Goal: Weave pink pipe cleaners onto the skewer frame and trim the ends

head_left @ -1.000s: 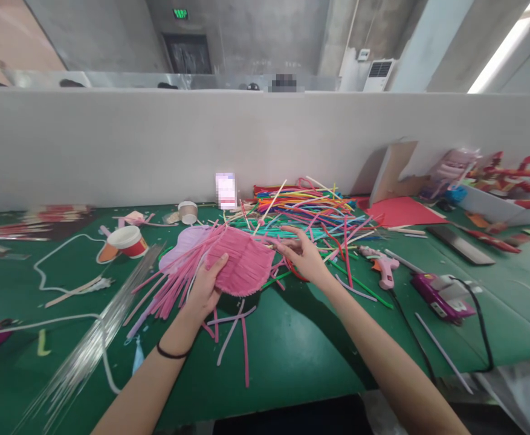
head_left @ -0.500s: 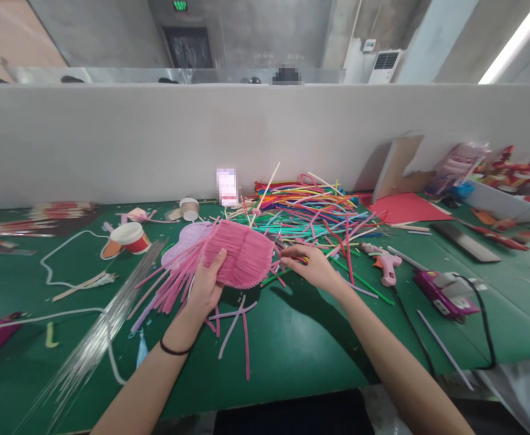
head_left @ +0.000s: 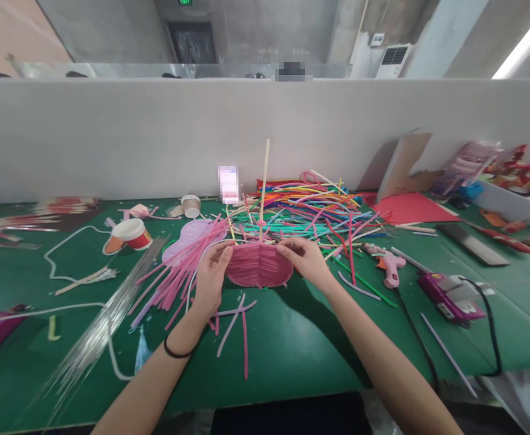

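Note:
A pink piece made of rows of fuzzy stems is held up over the table, tilted, with a crease down its middle. My left hand pinches its left edge between thumb and fingers. At its upper right corner my right hand grips the edge the same way. A pale stick with a small pink knot stands up behind the piece. Left of my left hand, loose pink stems lie partly over a lilac fuzzy shape.
Behind my hands spreads a pile of coloured stems. A pink glue gun and purple power strip lie on the right. Leftward are a paper cup, thin wires and a white cable. A grey partition stands behind.
The pink piece has tipped, its upper edge now level between my hands, and moved slightly right. My right hand has taken hold of its right side. The pale stick now stands nearly upright.

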`<control>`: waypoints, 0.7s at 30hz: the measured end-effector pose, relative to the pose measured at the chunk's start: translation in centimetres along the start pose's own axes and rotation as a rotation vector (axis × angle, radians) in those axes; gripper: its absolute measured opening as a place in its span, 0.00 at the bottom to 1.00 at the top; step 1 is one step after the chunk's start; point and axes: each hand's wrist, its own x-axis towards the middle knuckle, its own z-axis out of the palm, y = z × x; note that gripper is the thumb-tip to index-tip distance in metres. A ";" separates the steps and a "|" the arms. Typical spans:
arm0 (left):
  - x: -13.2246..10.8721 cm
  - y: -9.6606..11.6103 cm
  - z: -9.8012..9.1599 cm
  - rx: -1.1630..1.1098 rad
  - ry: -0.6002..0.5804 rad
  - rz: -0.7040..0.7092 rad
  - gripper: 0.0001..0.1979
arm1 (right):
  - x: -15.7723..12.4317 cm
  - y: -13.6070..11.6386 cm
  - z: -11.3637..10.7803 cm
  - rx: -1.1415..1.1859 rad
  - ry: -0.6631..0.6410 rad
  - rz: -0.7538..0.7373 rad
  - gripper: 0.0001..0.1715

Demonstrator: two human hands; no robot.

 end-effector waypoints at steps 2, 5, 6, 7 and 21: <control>-0.1 0.0 -0.1 0.028 0.006 0.003 0.16 | -0.2 -0.1 0.1 -0.031 -0.016 -0.017 0.13; -0.3 -0.1 -0.3 0.090 -0.019 0.003 0.14 | -0.3 -0.4 -0.1 -0.061 -0.041 -0.030 0.12; -0.3 0.0 -0.5 0.126 -0.035 0.013 0.13 | -0.3 -0.4 -0.2 -0.062 -0.045 -0.032 0.12; -0.3 0.1 -0.6 0.162 -0.051 0.025 0.12 | -0.3 -0.4 -0.3 -0.060 -0.048 -0.032 0.12; 1.8 4.3 0.8 0.361 -0.343 -0.039 0.11 | -0.3 -2.0 0.1 -0.154 -0.161 -0.079 0.11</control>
